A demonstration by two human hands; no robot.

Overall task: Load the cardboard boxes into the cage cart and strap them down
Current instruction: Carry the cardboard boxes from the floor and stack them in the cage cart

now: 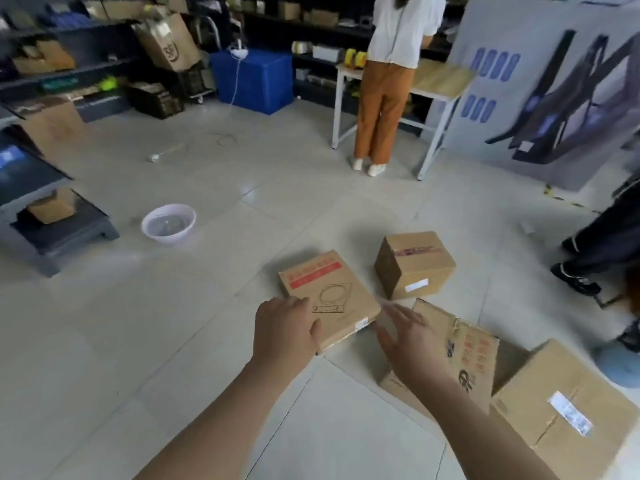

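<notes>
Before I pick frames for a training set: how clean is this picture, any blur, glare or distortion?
Head view: wide-angle bending tilts the shelves at the edges; right hand smeared by motion, left hand and flat box sharper; soft glare on the floor tiles beside the pink basin.

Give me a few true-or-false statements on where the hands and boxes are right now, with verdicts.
1. The left hand rests on the flat box. True.
2. The right hand grips the small taped box. False: it is open and apart from that box.
3. A pink basin stands on the floor. True.
4. The boxes sit in a cage cart. False: they lie on the floor; no cart shows.
</notes>
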